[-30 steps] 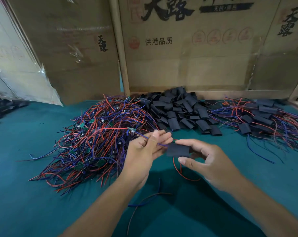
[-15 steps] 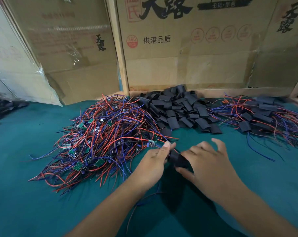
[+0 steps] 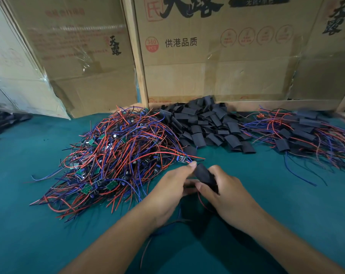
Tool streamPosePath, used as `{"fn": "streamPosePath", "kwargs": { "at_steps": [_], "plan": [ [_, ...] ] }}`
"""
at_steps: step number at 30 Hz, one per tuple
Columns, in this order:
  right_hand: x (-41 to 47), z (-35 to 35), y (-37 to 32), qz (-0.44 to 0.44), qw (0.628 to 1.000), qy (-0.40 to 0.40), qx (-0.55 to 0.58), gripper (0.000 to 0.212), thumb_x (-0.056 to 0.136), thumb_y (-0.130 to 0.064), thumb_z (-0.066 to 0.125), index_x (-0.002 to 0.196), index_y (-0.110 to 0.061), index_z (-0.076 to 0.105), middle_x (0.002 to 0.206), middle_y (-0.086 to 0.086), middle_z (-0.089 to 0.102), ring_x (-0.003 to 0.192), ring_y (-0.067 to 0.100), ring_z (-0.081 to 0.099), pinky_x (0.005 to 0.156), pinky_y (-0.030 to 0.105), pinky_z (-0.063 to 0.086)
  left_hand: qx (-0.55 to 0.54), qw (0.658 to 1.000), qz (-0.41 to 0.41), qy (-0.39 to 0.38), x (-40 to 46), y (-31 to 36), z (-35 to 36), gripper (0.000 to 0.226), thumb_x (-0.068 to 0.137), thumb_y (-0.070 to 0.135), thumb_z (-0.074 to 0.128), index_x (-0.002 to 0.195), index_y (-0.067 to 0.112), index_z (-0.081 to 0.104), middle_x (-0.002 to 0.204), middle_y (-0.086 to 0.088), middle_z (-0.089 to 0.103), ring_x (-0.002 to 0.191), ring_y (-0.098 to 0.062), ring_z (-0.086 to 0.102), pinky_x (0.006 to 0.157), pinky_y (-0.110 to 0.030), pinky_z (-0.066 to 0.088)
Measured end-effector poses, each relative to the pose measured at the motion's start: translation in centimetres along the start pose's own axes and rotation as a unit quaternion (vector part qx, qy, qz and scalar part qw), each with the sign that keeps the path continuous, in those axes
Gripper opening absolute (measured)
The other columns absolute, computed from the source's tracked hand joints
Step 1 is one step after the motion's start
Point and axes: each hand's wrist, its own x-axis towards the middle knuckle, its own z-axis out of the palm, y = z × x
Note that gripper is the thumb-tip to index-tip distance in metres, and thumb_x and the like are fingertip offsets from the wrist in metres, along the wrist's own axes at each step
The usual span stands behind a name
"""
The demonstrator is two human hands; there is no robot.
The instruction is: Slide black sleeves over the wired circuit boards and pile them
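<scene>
Meeting over the green worktop (image 3: 39, 224), the two hands work on one black sleeve (image 3: 205, 176): the right hand (image 3: 227, 196) curls its fingers and thumb round the sleeve's lower part, while the left hand (image 3: 167, 192) pinches at the sleeve's upper mouth, where red and blue wires run out to a small circuit board (image 3: 182, 159) just beyond the left fingertips. More of that board's wire trails below the hands, between the two forearms, toward the near edge of the view. Left of and beyond the left hand lies a broad tangle of unsleeved wired boards (image 3: 112, 155), its nearest strands touching or nearly touching the left hand's knuckles, so that side is crowded. Straight beyond the hands, against the cardboard, sits a heap of loose black sleeves (image 3: 205, 125), its closest pieces near the held board. Beyond and to the right of the right hand spreads the pile of finished sleeved boards (image 3: 298, 133), with a few blue wires straying out toward the right forearm. Cardboard boxes (image 3: 217, 72) stand upright as a wall behind all three heaps, closing off the far side. A few dark pieces lie at the far left edge, too blurred to identify. Bare worktop shows to the right of the right hand, and near the viewer on both sides of the forearms.
</scene>
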Motion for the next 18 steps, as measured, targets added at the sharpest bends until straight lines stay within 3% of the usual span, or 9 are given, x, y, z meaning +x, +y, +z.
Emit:
{"fn": "streamPosePath", "kwargs": {
  "at_steps": [3, 5, 7, 9, 12, 15, 18],
  "plan": [
    [0.1, -0.2, 0.2, -0.007, 1.000, -0.002, 0.009, 0.027, 0.091, -0.044, 0.060, 0.095, -0.018, 0.050, 0.077, -0.004, 0.062, 0.072, 0.007, 0.054, 0.064, 0.021, 0.042, -0.183, 0.981, -0.055, 0.030, 0.5, 0.6, -1.0, 0.040, 0.090, 0.042, 0.060, 0.106, 0.006, 0.068, 0.100, -0.011, 0.073, 0.079, -0.017, 0.069, 0.081, -0.034, 0.058],
    [0.1, -0.5, 0.3, -0.010, 1.000, -0.004, 0.002, 0.028, 0.091, -0.046, 0.060, 0.093, -0.020, 0.049, 0.076, -0.004, 0.060, 0.072, 0.008, 0.052, 0.066, 0.022, 0.042, -0.221, 0.975, -0.012, 0.038, 0.8, 0.7, -1.7, 0.029, 0.092, 0.034, 0.059, 0.108, 0.010, 0.062, 0.107, -0.014, 0.070, 0.082, -0.019, 0.068, 0.079, -0.032, 0.058],
    [0.0, -0.8, 0.4, -0.013, 0.999, -0.013, -0.028, 0.028, 0.092, -0.048, 0.058, 0.091, -0.023, 0.044, 0.074, -0.008, 0.056, 0.071, 0.007, 0.051, 0.064, 0.023, 0.040, -0.185, 0.980, 0.055, 0.055, 0.8, 0.7, -1.9, 0.022, 0.092, 0.027, 0.059, 0.105, 0.011, 0.066, 0.103, -0.014, 0.066, 0.080, -0.016, 0.065, 0.074, -0.026, 0.055],
    [-0.1, -1.0, 0.3, -0.023, 0.990, -0.019, -0.139, 0.031, 0.094, -0.052, 0.051, 0.091, -0.026, 0.035, 0.081, -0.012, 0.053, 0.078, 0.010, 0.052, 0.065, 0.028, 0.037, -0.115, 0.985, 0.105, 0.070, 0.8, 0.5, -1.9, 0.021, 0.086, 0.027, 0.063, 0.097, 0.010, 0.070, 0.097, -0.006, 0.068, 0.076, -0.011, 0.062, 0.071, -0.022, 0.052],
    [-0.2, -1.5, -0.2, -0.046, 0.945, 0.013, -0.324, 0.030, 0.096, -0.059, 0.038, 0.099, -0.029, 0.035, 0.104, -0.011, 0.058, 0.103, 0.019, 0.055, 0.085, 0.035, 0.037, -0.061, 0.986, 0.123, 0.089, 0.8, 0.0, -1.7, 0.025, 0.078, 0.028, 0.069, 0.090, 0.006, 0.070, 0.094, -0.004, 0.070, 0.071, -0.009, 0.060, 0.071, -0.022, 0.052],
    [-0.1, -1.8, -0.6, -0.057, 0.934, 0.024, -0.351, 0.035, 0.097, -0.061, 0.035, 0.110, -0.029, 0.044, 0.107, -0.011, 0.060, 0.105, 0.015, 0.055, 0.093, 0.034, 0.033, -0.075, 0.986, 0.122, 0.089, 0.8, -0.3, -1.3, 0.038, 0.073, 0.026, 0.073, 0.096, -0.003, 0.068, 0.082, -0.003, 0.068, 0.069, -0.010, 0.061, 0.072, -0.022, 0.054],
    [-0.1, -1.8, -0.6, -0.064, 0.938, 0.021, -0.341, 0.036, 0.097, -0.061, 0.036, 0.111, -0.029, 0.047, 0.100, -0.011, 0.062, 0.100, 0.014, 0.056, 0.099, 0.032, 0.029, -0.074, 0.987, 0.124, 0.074, 0.8, -0.5, -1.2, 0.036, 0.071, 0.026, 0.076, 0.093, -0.001, 0.069, 0.079, -0.003, 0.066, 0.069, -0.012, 0.060, 0.071, -0.022, 0.054]
  ]
}}
